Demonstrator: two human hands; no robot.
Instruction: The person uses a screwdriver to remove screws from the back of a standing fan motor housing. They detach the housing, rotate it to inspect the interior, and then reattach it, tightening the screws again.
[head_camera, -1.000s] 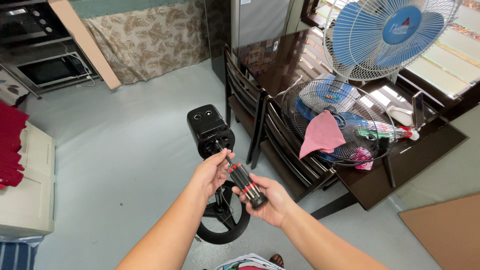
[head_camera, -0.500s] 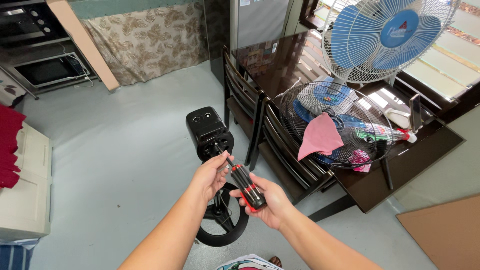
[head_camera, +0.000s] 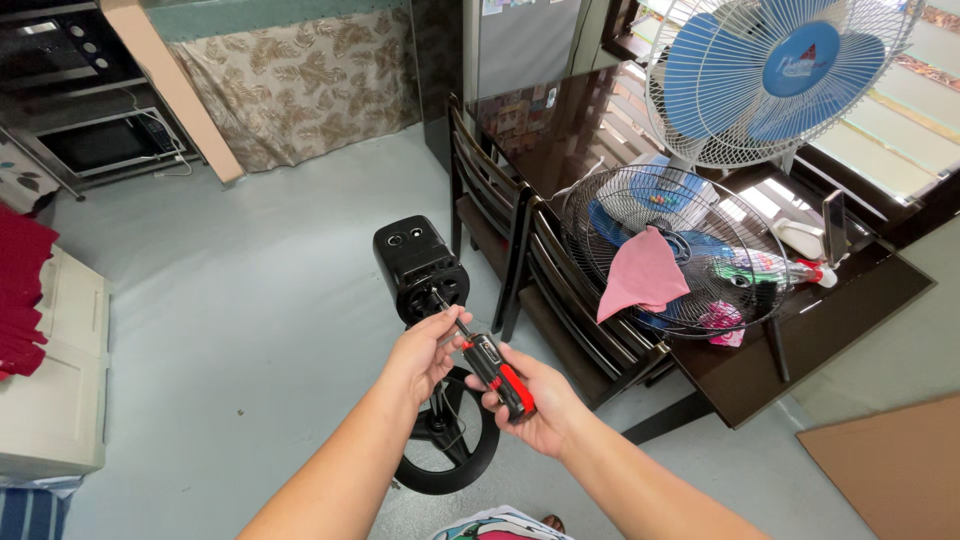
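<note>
a person's two bare forearms reach forward over a pale grey floor. the right hand (head_camera: 530, 405) is curled shut around the red and black handle of a screwdriver (head_camera: 487, 360), thumb on top. the left hand (head_camera: 425, 350) is partly closed, its fingertips pinching the screwdriver's thin metal shaft just ahead of the handle. the tip of the shaft meets the lower back of a black fan motor housing (head_camera: 418, 268), which sits on a pole directly beyond the left hand. below the hands, the fan's round black base (head_camera: 450, 450) rests on the floor.

further off to the right, a dark glossy table (head_camera: 800, 345) has dark wooden chairs (head_camera: 520, 250) pushed in along its near edge. a wire fan guard (head_camera: 680, 250) lies on the table like a shallow basket, holding a pink cloth (head_camera: 642, 275) and blue fan blades (head_camera: 610, 220). a bottle with a red cap (head_camera: 790, 270) lies beside it. at the table's far end stands a complete fan with blue blades (head_camera: 775, 80).
</note>
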